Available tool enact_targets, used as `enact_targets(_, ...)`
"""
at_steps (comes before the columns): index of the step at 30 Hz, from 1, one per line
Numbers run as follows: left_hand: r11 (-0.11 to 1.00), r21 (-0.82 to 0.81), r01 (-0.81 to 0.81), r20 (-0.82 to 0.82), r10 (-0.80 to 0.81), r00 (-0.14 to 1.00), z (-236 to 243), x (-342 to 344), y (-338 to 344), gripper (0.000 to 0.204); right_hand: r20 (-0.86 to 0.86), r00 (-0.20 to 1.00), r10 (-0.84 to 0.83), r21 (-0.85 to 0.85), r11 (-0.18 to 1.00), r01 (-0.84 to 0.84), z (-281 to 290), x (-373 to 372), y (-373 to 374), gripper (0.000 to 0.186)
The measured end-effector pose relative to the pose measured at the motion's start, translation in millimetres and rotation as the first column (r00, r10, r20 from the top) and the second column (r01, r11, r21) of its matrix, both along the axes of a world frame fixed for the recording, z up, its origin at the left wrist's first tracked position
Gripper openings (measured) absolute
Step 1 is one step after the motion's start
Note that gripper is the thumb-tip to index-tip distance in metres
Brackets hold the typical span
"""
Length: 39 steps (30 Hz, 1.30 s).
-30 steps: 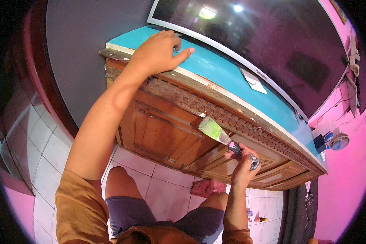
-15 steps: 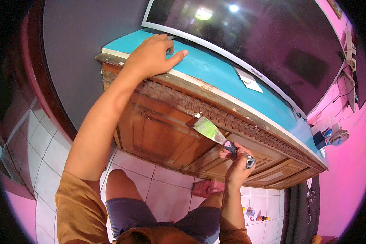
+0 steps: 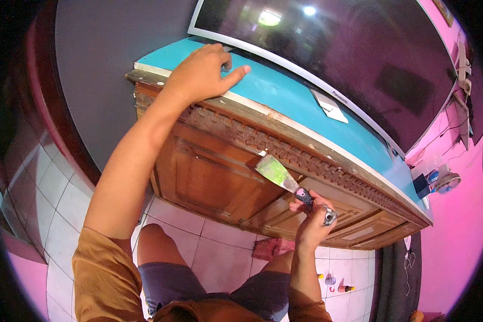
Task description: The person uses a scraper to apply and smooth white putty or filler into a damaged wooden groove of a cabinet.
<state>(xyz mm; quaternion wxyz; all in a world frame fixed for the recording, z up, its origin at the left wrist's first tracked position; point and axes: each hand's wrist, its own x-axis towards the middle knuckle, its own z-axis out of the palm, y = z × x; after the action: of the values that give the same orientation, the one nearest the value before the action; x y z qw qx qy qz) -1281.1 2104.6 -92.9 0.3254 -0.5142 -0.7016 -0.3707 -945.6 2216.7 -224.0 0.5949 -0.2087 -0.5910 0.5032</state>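
One scraper [image 3: 276,172] is gripped in the right hand [image 3: 314,221], while the left hand [image 3: 200,75] is rested on a wooden cabinet [image 3: 212,174].

The hands are held well apart: the scraper's dark handle is clamped in the right, and the left is laid across the cabinet's front edge with its fingers loosely bent and its thumb spread out over the blue top [image 3: 276,88]. The green-smeared blade is pointed up and to the left, in front of the doors, just below the carved strip [image 3: 284,152] and beside a small white spot; whether the wood is touched by it cannot be told. Behind the left hand, a large television [image 3: 327,59] is set on the blue top, with white paper [image 3: 329,104] laid near its lower frame. Below, a red bundle [image 3: 268,248] is seen on the tiled floor [image 3: 220,263].
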Motion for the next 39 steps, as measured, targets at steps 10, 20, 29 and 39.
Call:
enact_targets(10, 1.000, -0.002, -0.005, 0.002, 0.005, 1.000, -4, -1, 0, 0.050, 0.069, 0.992, 0.105, 0.063, 0.992, -0.109, -5, -29, -16, 0.022)
enact_targets(20, 0.999, -0.013, -0.029, 0.018, 0.030, 0.999, 0, 0, -7, 0.053, -0.040, 0.999, 0.035, -0.054, 0.998, -0.037, 9, -2, -4, 0.021)
enact_targets(29, 0.999, -0.047, 0.011, 0.053, -0.009, 0.999, 7, 12, 2, 0.042, -0.021, 0.982, 0.187, -0.121, 0.975, -0.188, 4, -25, -12, 0.018)
enact_targets(39, 1.000, -0.020, 0.014, -0.068, -0.015, 0.998, -2, -3, 4, 0.048, -0.132, 0.975, 0.181, -0.200, 0.958, -0.205, -12, 16, -18, 0.027)
